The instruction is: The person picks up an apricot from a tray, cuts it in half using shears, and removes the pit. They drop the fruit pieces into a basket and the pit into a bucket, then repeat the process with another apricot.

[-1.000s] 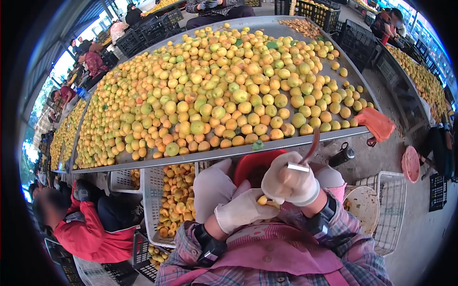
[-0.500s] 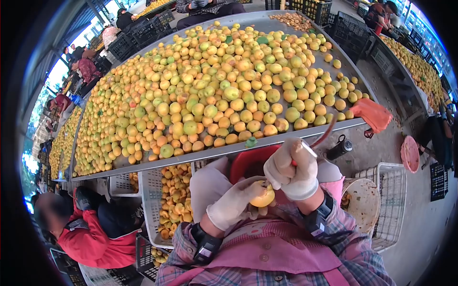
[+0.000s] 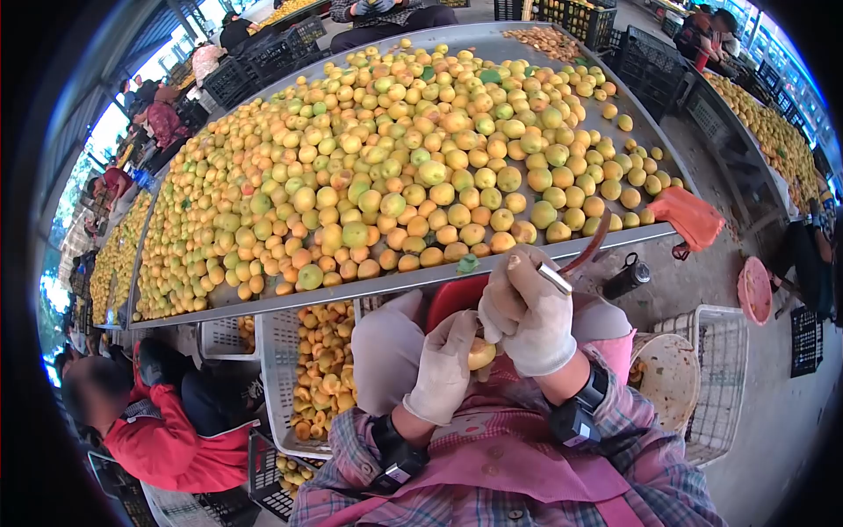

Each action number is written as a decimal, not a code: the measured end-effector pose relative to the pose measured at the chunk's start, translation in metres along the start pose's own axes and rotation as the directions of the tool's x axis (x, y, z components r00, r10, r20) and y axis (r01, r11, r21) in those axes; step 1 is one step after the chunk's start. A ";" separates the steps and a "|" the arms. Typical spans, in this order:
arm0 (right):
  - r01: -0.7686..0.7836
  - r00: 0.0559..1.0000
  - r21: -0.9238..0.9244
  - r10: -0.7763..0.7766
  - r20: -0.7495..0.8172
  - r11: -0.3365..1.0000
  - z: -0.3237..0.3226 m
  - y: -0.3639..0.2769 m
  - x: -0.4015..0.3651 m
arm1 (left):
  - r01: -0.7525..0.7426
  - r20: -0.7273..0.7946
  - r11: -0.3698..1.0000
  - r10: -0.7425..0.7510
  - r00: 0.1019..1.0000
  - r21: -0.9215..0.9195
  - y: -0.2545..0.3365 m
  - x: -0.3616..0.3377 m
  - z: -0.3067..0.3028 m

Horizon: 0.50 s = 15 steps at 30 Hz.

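Small round orange apricot (image 3: pixel 480 354) sits between the hands: white-gloved left hand (image 3: pixel 442 369) wraps it from the left, while the gloved right hand (image 3: pixel 533 316), touching from above-right, grips a curved reddish knife (image 3: pixel 555 278).

Apricot (image 3: pixel 480 354): small, round, yellow-orange. Sitting pinched between fingers of my left hand (image 3: pixel 443 369) and my right hand (image 3: pixel 531 316), just in front of my chest. Gloves covering most of it, only patch of skin showing.

Curved tool (image 3: pixel 575 260): slim reddish stem with metal band, sticking up and rightward out of my right fist. Working end pointing down toward apricot, staying hidden behind glove.
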State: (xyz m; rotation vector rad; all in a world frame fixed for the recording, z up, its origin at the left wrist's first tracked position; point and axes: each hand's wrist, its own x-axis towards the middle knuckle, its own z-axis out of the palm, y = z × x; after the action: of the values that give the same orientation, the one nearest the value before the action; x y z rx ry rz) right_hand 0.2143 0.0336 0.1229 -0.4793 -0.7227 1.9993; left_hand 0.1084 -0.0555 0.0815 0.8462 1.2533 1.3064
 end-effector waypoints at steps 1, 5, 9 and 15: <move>-0.001 1.000 -0.002 0.001 -0.002 1.000 -0.001 0.000 -0.001 | 0.064 -0.002 0.996 -0.064 0.998 -0.060 0.001 0.000 -0.002; 0.026 0.991 -0.208 0.003 0.137 0.978 -0.004 0.009 -0.002 | -0.258 0.050 0.873 0.261 0.964 0.413 -0.009 -0.001 -0.009; -0.066 0.978 -0.024 0.070 0.198 0.998 -0.006 0.012 -0.004 | 0.220 0.028 0.975 -0.221 0.975 0.009 0.001 -0.003 -0.017; -0.001 0.969 0.077 -0.018 0.246 0.997 -0.012 0.011 -0.005 | -0.466 0.322 0.604 0.338 0.884 0.647 -0.009 -0.002 -0.025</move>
State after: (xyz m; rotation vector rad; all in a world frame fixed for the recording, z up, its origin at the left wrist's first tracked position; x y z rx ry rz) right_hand 0.2168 0.0280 0.1070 -0.1831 -0.7941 2.0922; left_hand 0.0867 -0.0634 0.0686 1.8634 1.5010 1.0262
